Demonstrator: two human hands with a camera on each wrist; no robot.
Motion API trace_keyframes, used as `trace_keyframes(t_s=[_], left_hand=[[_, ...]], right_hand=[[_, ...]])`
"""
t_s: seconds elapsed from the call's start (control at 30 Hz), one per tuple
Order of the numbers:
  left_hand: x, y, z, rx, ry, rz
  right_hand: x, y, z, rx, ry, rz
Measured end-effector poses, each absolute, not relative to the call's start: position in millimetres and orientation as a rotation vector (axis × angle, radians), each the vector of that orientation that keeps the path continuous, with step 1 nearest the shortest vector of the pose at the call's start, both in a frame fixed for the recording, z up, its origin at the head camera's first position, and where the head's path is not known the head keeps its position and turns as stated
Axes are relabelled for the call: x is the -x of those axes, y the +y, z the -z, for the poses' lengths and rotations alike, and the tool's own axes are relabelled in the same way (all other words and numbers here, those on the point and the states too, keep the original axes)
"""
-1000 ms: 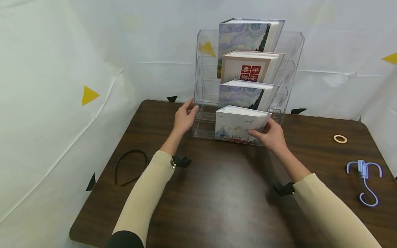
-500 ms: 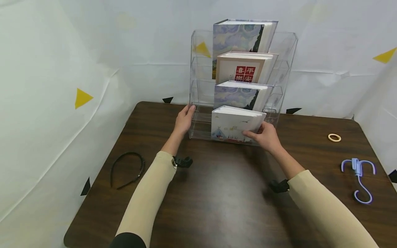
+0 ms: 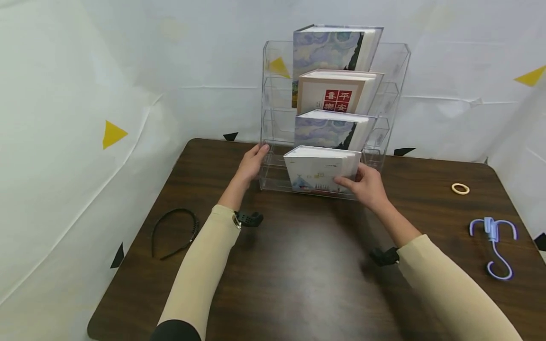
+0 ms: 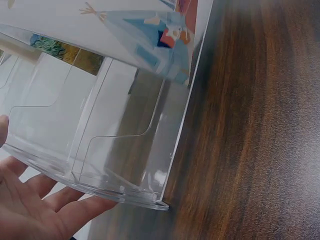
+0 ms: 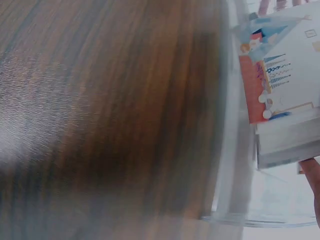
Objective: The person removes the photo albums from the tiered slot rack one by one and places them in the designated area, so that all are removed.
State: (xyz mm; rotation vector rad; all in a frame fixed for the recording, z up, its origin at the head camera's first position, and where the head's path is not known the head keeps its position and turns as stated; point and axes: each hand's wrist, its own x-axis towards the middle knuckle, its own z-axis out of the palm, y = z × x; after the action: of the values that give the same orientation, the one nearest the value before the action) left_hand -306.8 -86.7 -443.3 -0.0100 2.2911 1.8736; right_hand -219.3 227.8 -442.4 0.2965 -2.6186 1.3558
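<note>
A clear acrylic display rack (image 3: 277, 184) stands at the back of the table with books in its stepped tiers. My left hand (image 3: 251, 163) grips the rack's left side, its fingers outside the wall and the thumb at the edge, as the left wrist view shows. My right hand (image 3: 368, 187) pinches the right edge of a white book (image 3: 313, 171) with a tent drawing, thumb on its cover. This book leans in the lowest tier, tipped to the left. Above it stand a painted-cover book (image 3: 324, 132), a beige book (image 3: 313, 92) with red characters, and a taller painted-cover book (image 3: 326, 49).
On the dark wooden table (image 3: 298, 265), a black headband (image 3: 195, 229) lies at the left. A small wooden ring (image 3: 460, 189) and a lilac hook hanger (image 3: 492, 237) lie at the right. White sheeting (image 3: 204, 57) hangs behind the table.
My left hand has closed onto the rack's left side. The white book has tipped leftward in my right hand. The head view has shifted slightly.
</note>
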Motion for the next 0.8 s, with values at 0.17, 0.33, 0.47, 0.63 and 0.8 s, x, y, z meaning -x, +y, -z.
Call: trace_keyframes(t_s=[0.17,0.33,0.47,0.63,0.8], left_hand=[[305,-90,438,0.012,2.252,-1.823],[306,-94,437,0.007,2.249,-1.792],[307,-99,435,0.017,2.253,-1.778],[306,-100,435,0.018,2.265,-1.755],[306,-96,436,0.017,2.261,-1.755]], right_hand=[[211,230,424,-0.374,-2.588,-1.324],[200,242,400,-0.432,-2.473,-1.411],[192,259,381,-0.435,-2.352,-1.459],[177,289,366,-0.269,-2.209,-1.554],[162,324,363,-0.007,-1.854,-2.035]])
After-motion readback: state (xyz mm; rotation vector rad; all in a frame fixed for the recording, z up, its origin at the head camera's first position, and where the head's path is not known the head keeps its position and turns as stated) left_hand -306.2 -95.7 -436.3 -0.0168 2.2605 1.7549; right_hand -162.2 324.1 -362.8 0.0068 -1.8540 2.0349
